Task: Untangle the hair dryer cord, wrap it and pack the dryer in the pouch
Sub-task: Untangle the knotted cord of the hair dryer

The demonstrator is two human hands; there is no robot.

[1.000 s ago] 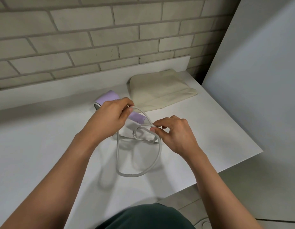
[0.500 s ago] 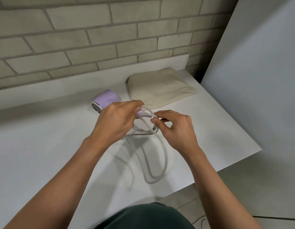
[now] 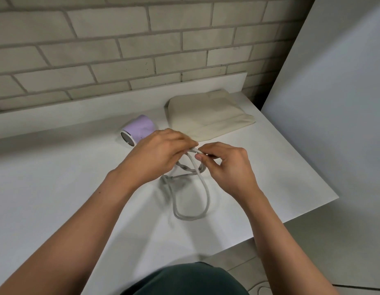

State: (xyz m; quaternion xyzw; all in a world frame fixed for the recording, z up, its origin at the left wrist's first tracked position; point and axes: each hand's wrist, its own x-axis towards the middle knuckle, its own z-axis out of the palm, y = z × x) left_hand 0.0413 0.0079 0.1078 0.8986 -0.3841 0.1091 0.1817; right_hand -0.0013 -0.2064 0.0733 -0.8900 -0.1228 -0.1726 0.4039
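A lilac hair dryer [image 3: 139, 128] lies on the white table [image 3: 46, 188], its round silver end facing left; my left hand hides its handle. The grey cord [image 3: 206, 194] is gathered in loops at the middle of the table, with one long loop trailing toward me. My left hand [image 3: 157, 154] holds the cord's upper strands with curled fingers. Touching fingertips with it, my right hand [image 3: 225, 165] pinches the same strands between thumb and forefinger. A cream fabric pouch [image 3: 206, 116] lies flat behind the hands, near the wall.
A brick wall [image 3: 121, 50] rises behind a low white backsplash. A grey panel [image 3: 333, 103] stands at the right. The table's right and front edges drop to a tiled floor [image 3: 238, 265].
My hands have drawn together until the fingertips meet over the cord. The trailing loop has grown narrower and shifted a little to the right.
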